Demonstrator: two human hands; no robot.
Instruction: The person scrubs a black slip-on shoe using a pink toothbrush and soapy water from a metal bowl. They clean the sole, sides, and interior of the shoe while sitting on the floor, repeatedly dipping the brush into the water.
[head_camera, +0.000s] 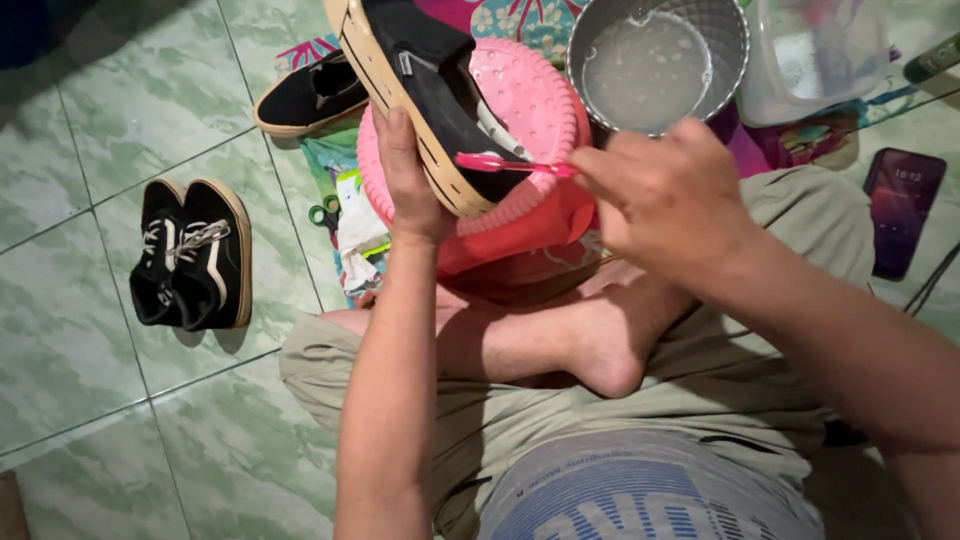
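Left hand (408, 175) is gripping a black slip-on shoe (425, 85) by its tan sole edge, fingers wrapped up along the sole, thumb side hidden behind it; shoe is tilting, sole facing left, held over a pink basin (540, 110). Right hand (665, 195) is pinching a pink toothbrush (505, 163) by its handle, fingers curled tight around it, brush head touching the shoe's side near the sole. Both hands are closed on their things, neither is loose.

Person is sitting cross-legged on a green tiled floor (90, 330), bare foot (600, 340) showing just below the basin. A metal bowl (660, 60) with cloudy water is sitting just beyond the basin. A clear plastic tub (810, 60) is standing right of the bowl. A phone (903, 210) is lying on the floor at the right. A second slip-on (310, 95) is lying left of the basin. A pair of black laced sneakers (195, 255) is standing well apart at the left
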